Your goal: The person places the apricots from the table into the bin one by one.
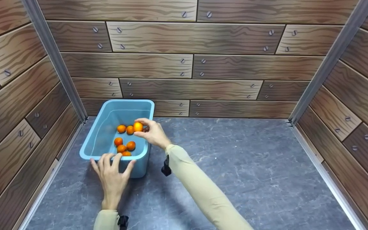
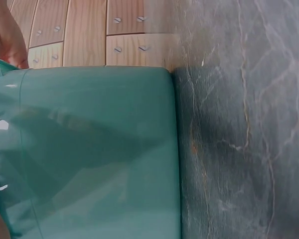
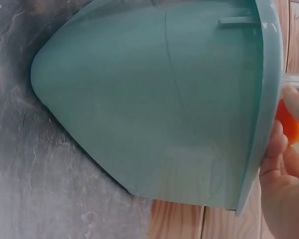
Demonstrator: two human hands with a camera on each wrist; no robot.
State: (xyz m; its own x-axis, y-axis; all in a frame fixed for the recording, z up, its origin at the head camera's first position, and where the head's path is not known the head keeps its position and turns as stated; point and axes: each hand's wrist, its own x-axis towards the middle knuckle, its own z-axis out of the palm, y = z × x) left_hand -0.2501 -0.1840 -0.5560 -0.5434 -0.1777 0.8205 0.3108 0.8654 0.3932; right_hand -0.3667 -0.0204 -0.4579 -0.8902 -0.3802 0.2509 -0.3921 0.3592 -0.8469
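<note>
A light-blue plastic tub (image 1: 96,134) stands on the grey floor at the left, with several small tangerines (image 1: 121,149) lying inside. Over its right side, my right hand (image 1: 154,133) pinches a brighter tangerine (image 1: 138,126) between thumb and fingers. The right wrist view has that hand (image 3: 284,184) at the tub's rim (image 3: 271,99), the fruit partly hidden by the fingers. My left hand (image 1: 112,179) grips the near rim, fingertips over the edge and thumb on the outer wall. The left wrist view is mostly filled by the tub's outer wall (image 2: 94,154).
Wood-plank-patterned panels (image 1: 190,38) enclose the back and both sides, joined by grey metal posts (image 1: 54,54). The marbled grey floor (image 1: 235,159) extends to the right of the tub. A dark reddish round thing (image 1: 146,128) shows beside the right fingers.
</note>
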